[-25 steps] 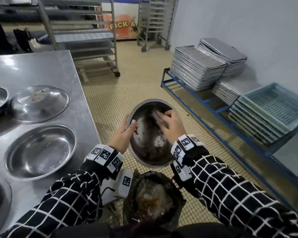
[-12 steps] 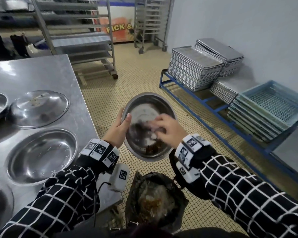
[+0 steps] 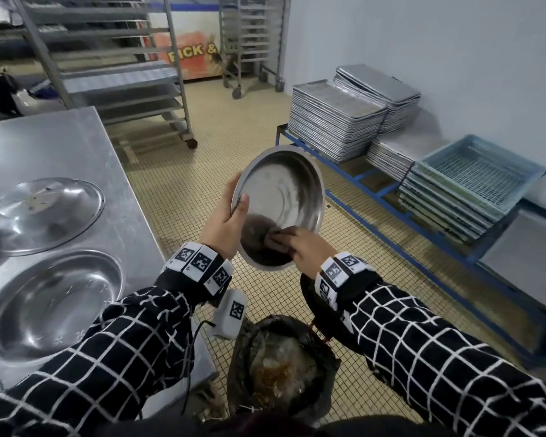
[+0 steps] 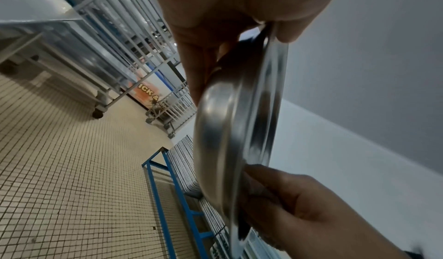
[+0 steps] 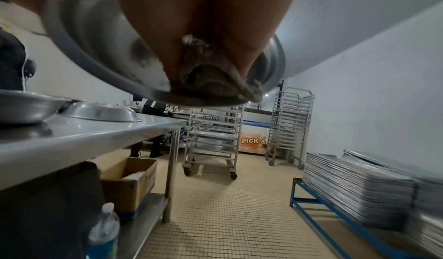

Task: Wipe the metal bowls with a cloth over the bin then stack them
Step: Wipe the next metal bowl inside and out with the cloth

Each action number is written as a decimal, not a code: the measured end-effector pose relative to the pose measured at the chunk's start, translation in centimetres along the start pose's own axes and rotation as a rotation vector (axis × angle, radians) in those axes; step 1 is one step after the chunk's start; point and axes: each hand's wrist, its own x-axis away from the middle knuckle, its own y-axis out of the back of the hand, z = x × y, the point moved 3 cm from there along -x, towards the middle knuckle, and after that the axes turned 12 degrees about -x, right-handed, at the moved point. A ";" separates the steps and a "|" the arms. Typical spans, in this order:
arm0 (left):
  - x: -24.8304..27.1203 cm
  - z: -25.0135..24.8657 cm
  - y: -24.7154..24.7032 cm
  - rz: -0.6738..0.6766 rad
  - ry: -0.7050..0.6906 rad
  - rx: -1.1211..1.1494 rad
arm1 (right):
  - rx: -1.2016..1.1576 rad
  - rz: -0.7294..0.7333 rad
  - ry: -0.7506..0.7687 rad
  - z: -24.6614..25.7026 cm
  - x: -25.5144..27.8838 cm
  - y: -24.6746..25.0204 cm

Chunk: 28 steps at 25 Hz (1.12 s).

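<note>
Our left hand (image 3: 224, 223) pinches the bowl (image 3: 281, 197) rim, thumb inside; right hand (image 3: 306, 250) fingers bunch the cloth (image 3: 275, 239) against its lower wall, above the bin (image 3: 246, 357).

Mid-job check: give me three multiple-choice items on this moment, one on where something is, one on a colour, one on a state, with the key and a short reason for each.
1. Where is the bin?
A. on the steel table
B. on the floor below the held bowl
C. on the blue rack

2. What colour is the frame of the low rack holding the tray stacks?
A. blue
B. red
C. yellow

3. How is the bowl in the left hand held?
A. flat, rim up
B. upside down on the table
C. tilted, with its inside facing the person

Key: 1 B, the head view shows the bin on the tiles, nearer the person than the bowl. 2 A, the rack's bars are blue. 3 C, the inside shows in the head view, with the right hand pressing the cloth at its lower edge.
</note>
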 end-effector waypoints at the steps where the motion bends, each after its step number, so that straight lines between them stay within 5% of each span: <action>1: -0.2 0.0 -0.2 0.006 -0.023 -0.019 | -0.017 0.034 0.011 0.1 -0.1 -0.4; 6: -0.4 0.0 -0.4 0.034 -0.079 -0.132 | -0.068 0.110 -0.005 -0.3 1.0 -1.1; 11: -0.8 0.2 -0.2 0.096 -0.062 -0.016 | -0.712 -0.354 -0.110 -0.5 1.5 2.3; 15: -1.3 -0.3 -0.8 0.151 -0.096 0.011 | -0.545 -0.536 0.062 2.6 -1.4 4.9; 20: -2.3 -1.2 -0.1 0.128 -0.071 0.124 | -0.296 -0.228 0.303 4.8 -0.5 1.3; 26: -2.4 0.2 1.3 0.045 -0.002 0.130 | -0.064 -0.023 0.244 -0.1 0.8 -1.2; 28: -2.4 1.0 1.2 0.042 -0.020 0.055 | -0.194 -0.037 0.181 -1.1 1.3 -1.1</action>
